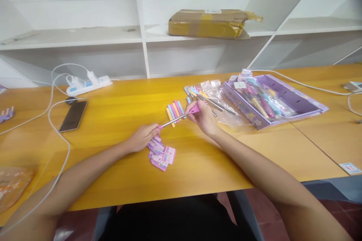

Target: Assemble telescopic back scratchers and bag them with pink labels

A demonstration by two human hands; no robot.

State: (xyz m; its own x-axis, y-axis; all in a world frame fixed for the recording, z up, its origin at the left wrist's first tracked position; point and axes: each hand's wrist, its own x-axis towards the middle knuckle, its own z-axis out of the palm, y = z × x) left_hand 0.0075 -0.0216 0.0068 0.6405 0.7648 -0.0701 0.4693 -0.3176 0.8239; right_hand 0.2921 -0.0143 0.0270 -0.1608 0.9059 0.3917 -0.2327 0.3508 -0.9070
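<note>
A back scratcher [172, 121] with a thin metal rod and pink ends is held slanting above the table between my two hands. My left hand [143, 136] is closed around its lower pink end. At the upper end, my right hand [204, 116] grips the pink head. Behind the rod lies a row of pastel pink, blue and yellow handles [171, 110]. Several back scratcher rods with blue and yellow claw heads [194, 90] rest just beyond my right hand, partly on a clear plastic bag [230, 111]. Small pink and purple printed cards [169, 154] lie loosely piled below my left hand.
A purple display box [304, 109] with bagged pieces stands at the right. At the left are a phone [74, 116], a white power strip [89, 86] and loose cables. A taped cardboard parcel [207, 24] sits on the white shelf behind. An orange patterned item [13, 186] lies near left.
</note>
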